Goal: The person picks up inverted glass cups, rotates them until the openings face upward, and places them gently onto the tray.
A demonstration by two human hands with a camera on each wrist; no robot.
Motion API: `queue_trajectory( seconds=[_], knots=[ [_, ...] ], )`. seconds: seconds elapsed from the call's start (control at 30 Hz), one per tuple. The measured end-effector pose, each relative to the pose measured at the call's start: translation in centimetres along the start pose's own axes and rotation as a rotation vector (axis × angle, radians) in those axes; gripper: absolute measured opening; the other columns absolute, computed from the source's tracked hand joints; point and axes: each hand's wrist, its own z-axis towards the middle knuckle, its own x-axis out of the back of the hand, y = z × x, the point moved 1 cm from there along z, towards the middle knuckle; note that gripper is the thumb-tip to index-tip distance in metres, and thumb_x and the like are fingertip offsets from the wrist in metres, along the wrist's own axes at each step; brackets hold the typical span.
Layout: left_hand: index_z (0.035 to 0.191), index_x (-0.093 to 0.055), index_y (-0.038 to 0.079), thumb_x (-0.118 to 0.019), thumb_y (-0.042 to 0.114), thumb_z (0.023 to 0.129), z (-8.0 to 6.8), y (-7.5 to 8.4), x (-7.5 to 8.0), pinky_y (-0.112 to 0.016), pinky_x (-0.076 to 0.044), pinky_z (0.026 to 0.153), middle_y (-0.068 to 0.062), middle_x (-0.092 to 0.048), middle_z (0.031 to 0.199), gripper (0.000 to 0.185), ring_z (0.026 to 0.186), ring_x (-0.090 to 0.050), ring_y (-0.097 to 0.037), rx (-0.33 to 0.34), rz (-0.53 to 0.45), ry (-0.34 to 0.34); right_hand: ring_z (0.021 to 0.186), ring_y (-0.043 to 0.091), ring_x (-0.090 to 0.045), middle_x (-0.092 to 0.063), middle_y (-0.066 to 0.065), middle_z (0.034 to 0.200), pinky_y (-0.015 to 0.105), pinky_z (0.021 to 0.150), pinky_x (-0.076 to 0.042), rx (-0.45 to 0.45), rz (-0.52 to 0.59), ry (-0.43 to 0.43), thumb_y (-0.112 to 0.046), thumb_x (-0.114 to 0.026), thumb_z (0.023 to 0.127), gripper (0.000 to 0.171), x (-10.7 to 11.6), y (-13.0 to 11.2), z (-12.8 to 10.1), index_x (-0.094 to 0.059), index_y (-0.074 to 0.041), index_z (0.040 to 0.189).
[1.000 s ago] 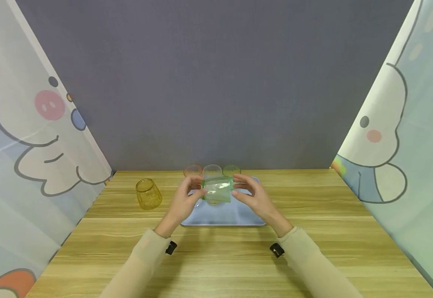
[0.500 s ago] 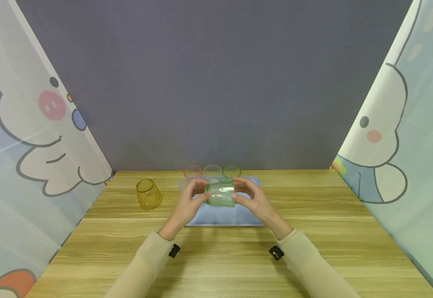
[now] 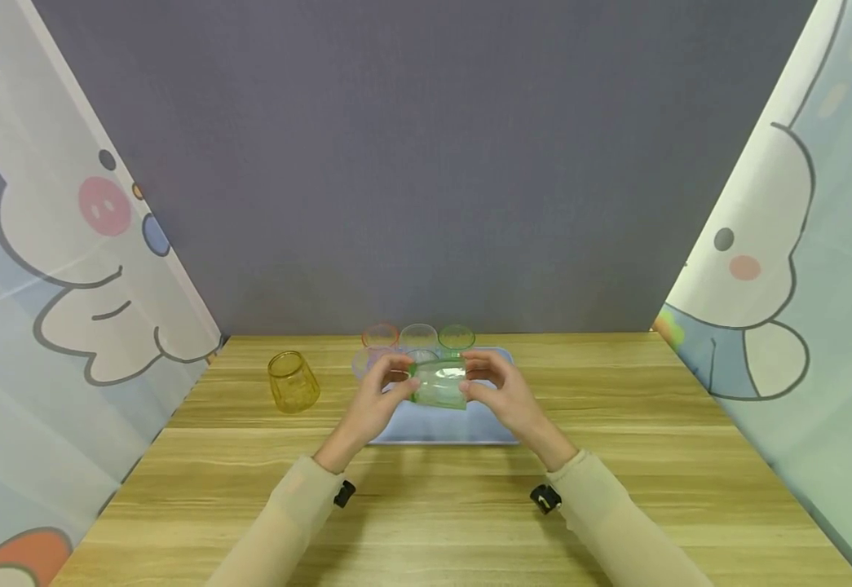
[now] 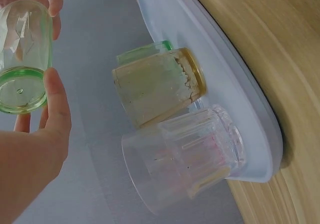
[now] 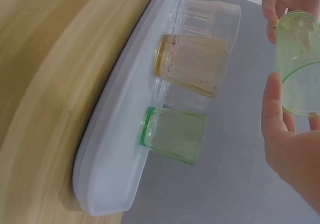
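— wood-grain table [image 3: 616, 489] fills the floor of the shot, grey backdrop behind it, cartoon curtains down both sides. what's on it?

— biggest piece is a pale blue tray [image 3: 440, 425] at the middle, toward the back. upright glasses stand along its far part: a pinkish one [image 3: 380, 335], a clear one [image 3: 417, 335], a green-rimmed one [image 3: 456, 335], and more just in front of them, partly hidden.

— and off the tray?

— yellow glass [image 3: 293, 381] standing alone on the table, well to the left.

— now the hands.

— both in beige sleeves, raised over the tray. between them, a green glass [image 3: 439, 385], held on its side in the air, clear of the tray.

— who's got what?

— left hand [image 3: 374, 399] has thumb and fingers curled on the base end; the left wrist view shows the thick green base [image 4: 20, 90] right by the thumb. right hand [image 3: 502, 395] curls round the rim end, thumb and fingers pinching it.
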Motion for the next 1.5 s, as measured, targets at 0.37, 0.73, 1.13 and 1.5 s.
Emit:
queue_trajectory(
  seconds=[0.37,0.73,1.13,1.5],
  knots=[
    [0.137,-0.053,-0.002,-0.057,0.018,0.104,0.2,1.0,0.4,-0.038,-0.051,0.093,-0.017,-0.055,0.132,0.039,0.117,-0.054,-0.029,-0.078,-0.016,0.012,0.108,0.02,-0.057,-0.055,0.022,0.121,0.03,0.082,-0.058,0.04,-0.007,0.014,0.0,-0.066,0.094,0.048,0.3,-1.0,0.2,-0.05,0.011,0.138],
    [0.126,-0.062,0.0,-0.06,0.012,0.103,0.9,1.3,1.8,-0.039,-0.052,0.088,-0.016,-0.061,0.124,0.027,0.109,-0.059,-0.028,-0.16,0.107,0.039,0.106,0.019,-0.058,-0.058,0.02,0.118,0.027,0.082,-0.057,0.047,-0.061,0.042,0.003,-0.067,0.091,0.05,1.1,-1.6,0.7,-0.05,0.013,0.137],
    [0.12,-0.067,0.005,-0.06,0.018,0.101,1.5,1.6,4.5,-0.044,-0.053,0.083,-0.011,-0.065,0.113,0.023,0.102,-0.06,-0.025,-0.221,0.407,0.037,0.116,0.038,-0.056,-0.056,0.021,0.127,0.032,0.084,-0.055,-0.011,-0.177,0.026,-0.007,-0.069,0.093,0.049,2.0,-2.0,1.1,-0.054,0.0,0.139],
    [0.114,-0.068,0.003,-0.063,0.021,0.098,1.7,2.4,6.3,-0.048,-0.05,0.092,-0.011,-0.064,0.114,0.024,0.107,-0.058,-0.031,-0.242,0.788,-0.005,0.118,0.036,-0.058,-0.057,0.019,0.131,0.045,0.089,-0.051,-0.046,-0.286,0.026,-0.014,-0.071,0.094,0.049,2.8,-2.0,1.3,-0.055,-0.006,0.14]
  ],
)
